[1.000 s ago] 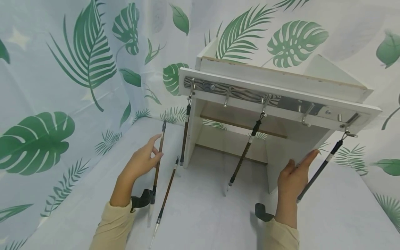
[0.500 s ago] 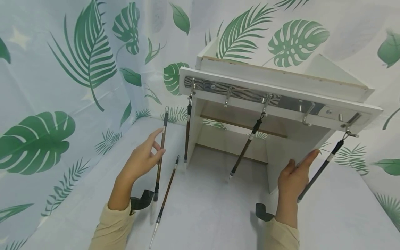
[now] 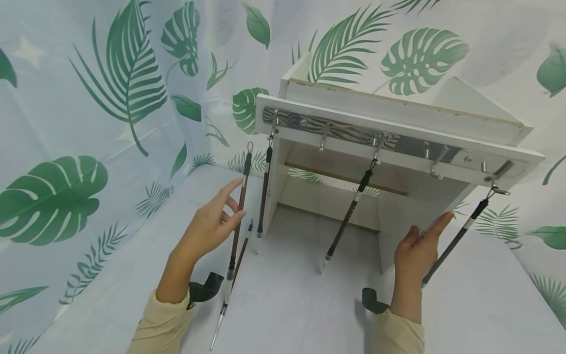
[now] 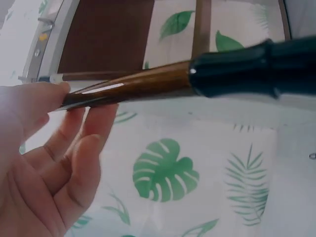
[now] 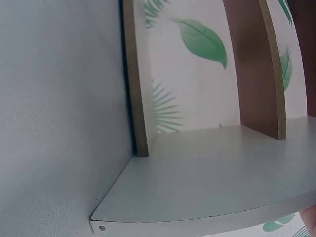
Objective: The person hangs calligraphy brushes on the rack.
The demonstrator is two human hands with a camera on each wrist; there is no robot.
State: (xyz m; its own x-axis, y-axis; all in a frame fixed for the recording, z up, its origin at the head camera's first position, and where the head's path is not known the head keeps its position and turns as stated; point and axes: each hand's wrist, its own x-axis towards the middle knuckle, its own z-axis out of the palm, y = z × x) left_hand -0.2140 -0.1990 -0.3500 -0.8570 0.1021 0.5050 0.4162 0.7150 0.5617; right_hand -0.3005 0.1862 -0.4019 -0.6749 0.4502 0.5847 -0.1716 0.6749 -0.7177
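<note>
My left hand (image 3: 210, 223) pinches a calligraphy brush (image 3: 241, 196) by its brown handle, between thumb and fingers. The brush stands nearly upright, its cord loop at the top and its capped tip pointing down. In the left wrist view the brush's dark ferrule end (image 4: 232, 69) reaches toward the camera. My right hand (image 3: 415, 255) holds the right side panel of a white shelf unit (image 3: 398, 113), thumb and fingers on either side of its front edge. Three brushes hang from hooks on the unit's front rail: a left one (image 3: 264, 191), a middle one (image 3: 349, 216) and a right one (image 3: 457, 241).
Another brush (image 3: 221, 319) lies on the white surface (image 3: 300, 305), partly behind the held one. Two hooks, the left one (image 3: 325, 137) and the right one (image 3: 438, 162), bear no brush. Leaf-patterned cloth (image 3: 57, 123) surrounds the surface.
My left hand has moved right and slightly up with the brush, toward the left end of the rail. The left hanging brush swings slightly. My right hand stays on the panel.
</note>
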